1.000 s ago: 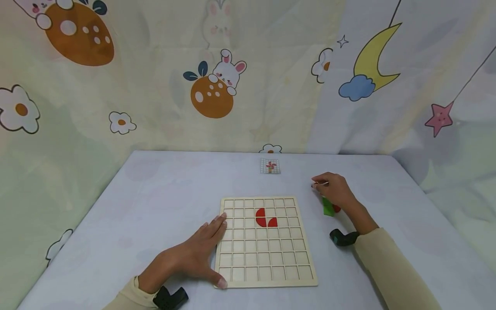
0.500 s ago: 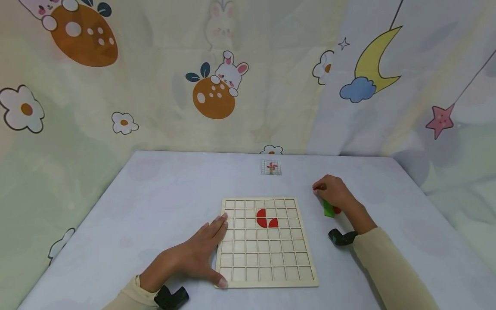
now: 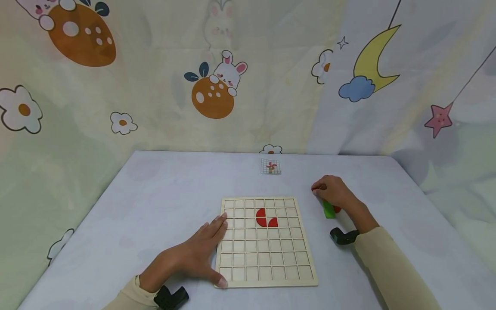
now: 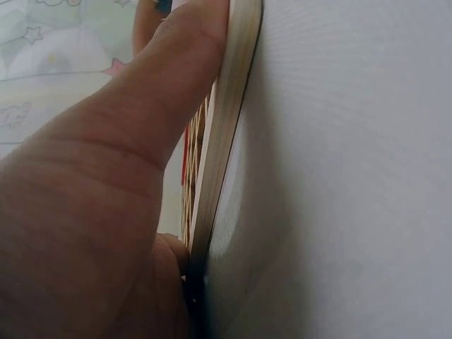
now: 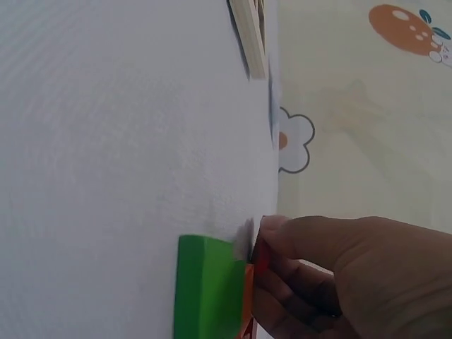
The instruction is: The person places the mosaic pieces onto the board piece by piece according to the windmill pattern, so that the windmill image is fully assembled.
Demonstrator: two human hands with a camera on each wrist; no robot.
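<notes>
A square wooden grid board (image 3: 267, 258) lies on the white table, with a red half-round shape (image 3: 261, 218) and a red quarter-round piece (image 3: 273, 222) in its upper cells. My left hand (image 3: 193, 252) rests along the board's left edge, fingers straight and thumb at the near corner. Right of the board, my right hand (image 3: 335, 191) pinches a small red piece (image 5: 262, 257) between thumb and fingers; its full shape is hidden. Just under that hand lie a green block (image 3: 329, 210) and another red piece (image 3: 337, 209), partly covered. An orange edge shows beside the green block in the right wrist view.
A small picture card (image 3: 270, 166) with a red pinwheel on a grid lies behind the board near the table's back edge. A patterned cloth (image 3: 271, 86) hangs behind the table. Black wrist devices (image 3: 344, 237) sit on both wrists.
The right hand has dipped slightly, and its fingertips have drawn in on the red piece; a pale edge seen there earlier no longer shows. The green block has turned a little. Left hand and board stay put.
</notes>
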